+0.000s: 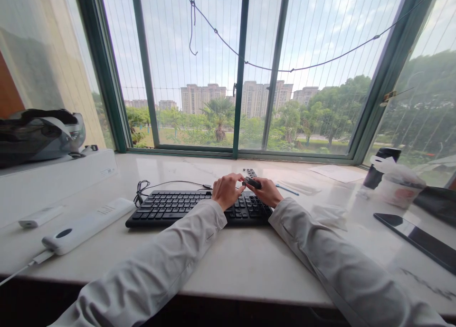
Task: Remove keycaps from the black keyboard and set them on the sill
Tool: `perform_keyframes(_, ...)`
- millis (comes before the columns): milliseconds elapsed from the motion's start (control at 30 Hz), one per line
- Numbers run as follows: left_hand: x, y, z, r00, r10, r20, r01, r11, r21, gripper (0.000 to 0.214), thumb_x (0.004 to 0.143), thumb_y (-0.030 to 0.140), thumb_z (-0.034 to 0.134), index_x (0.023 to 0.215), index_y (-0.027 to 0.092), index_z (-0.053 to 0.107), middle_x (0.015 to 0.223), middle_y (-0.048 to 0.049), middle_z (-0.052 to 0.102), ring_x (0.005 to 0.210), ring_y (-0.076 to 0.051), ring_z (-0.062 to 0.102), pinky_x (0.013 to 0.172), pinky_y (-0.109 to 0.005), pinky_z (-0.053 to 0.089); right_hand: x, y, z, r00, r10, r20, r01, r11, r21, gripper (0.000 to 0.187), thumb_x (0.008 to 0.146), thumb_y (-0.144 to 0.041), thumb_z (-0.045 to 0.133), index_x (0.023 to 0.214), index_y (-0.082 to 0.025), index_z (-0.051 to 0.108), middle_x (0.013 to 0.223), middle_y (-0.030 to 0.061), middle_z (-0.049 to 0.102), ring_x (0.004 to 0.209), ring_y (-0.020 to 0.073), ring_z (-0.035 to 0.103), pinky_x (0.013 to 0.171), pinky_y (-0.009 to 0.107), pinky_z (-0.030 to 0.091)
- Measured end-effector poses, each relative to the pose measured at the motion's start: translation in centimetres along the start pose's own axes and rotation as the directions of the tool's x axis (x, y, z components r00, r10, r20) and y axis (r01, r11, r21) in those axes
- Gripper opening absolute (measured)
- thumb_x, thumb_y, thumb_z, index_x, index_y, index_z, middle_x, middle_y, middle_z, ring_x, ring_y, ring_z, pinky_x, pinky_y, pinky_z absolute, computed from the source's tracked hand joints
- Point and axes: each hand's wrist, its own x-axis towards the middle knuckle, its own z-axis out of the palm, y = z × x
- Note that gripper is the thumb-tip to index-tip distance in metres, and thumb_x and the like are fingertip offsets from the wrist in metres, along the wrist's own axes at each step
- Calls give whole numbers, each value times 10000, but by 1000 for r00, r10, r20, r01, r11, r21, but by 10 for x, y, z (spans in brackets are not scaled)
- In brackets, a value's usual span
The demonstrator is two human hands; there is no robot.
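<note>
A black keyboard [171, 207] lies on the white counter, both my hands above its right part. Some keycaps look to be off around its number pad. In my right hand [268, 192] is a short black-handled tool [252, 182], its tip pointing left; its exact kind is unclear. My left hand [226, 189] is closed at that tip, thumb and fingers pinched round something small and dark that I cannot make out. Just behind the hands lie loose black keycaps [250, 172]. To the right of my right hand rests a thin blue stick-like tool [288, 189].
A coiled black cable [141, 192] lies by the keyboard's left end. A white power bank [89, 225] with a cable sits further left, near a white box [60, 175]. On the right are a phone [416, 236], a bagged tub [399, 187] and paper [337, 173]. Windows stand behind.
</note>
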Motion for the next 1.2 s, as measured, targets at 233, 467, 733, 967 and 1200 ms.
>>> perform_keyframes(233,0,-1,2,999,36,5,-36,999,-6,200,845,363,576,1022,277,615,1052,5,684,945,-202,637,752,-285,471,0,0,-1,1000,7,1,-7,1000,8,330,828,-458,509,755,-168,648,656,17,618,607,134,507,560,230,331)
perform_keyframes(467,0,-2,4,999,50,-18,-50,999,-17,187,844,359,580,1015,290,611,1039,24,694,942,-201,642,751,-291,474,0,-2,-1,1000,1,-8,-1,1000,27,331,831,-473,504,759,-176,632,656,22,622,612,145,526,563,237,341)
perform_keyframes(733,1,-3,4,998,55,-34,-55,998,-5,186,848,345,576,1025,296,606,1043,23,690,940,-199,643,752,-291,477,0,-2,-1,1000,1,-9,-1,1000,30,295,843,-483,506,849,-213,624,705,21,642,644,163,563,587,248,366)
perform_keyframes(967,0,0,1,998,57,-16,-58,998,-36,192,874,355,541,1041,288,608,1047,8,679,950,-183,631,786,-284,467,0,0,0,1000,4,-28,-3,999,38,319,860,-500,481,827,-216,624,700,22,637,654,176,568,586,258,374)
perform_keyframes(1200,-1,3,-2,997,62,-42,-63,998,-23,217,896,346,500,1080,285,596,1090,-17,623,929,-173,615,740,-268,466,2,1,1,998,9,-63,0,991,133,339,870,-495,468,943,-222,655,836,34,674,784,209,606,694,287,417)
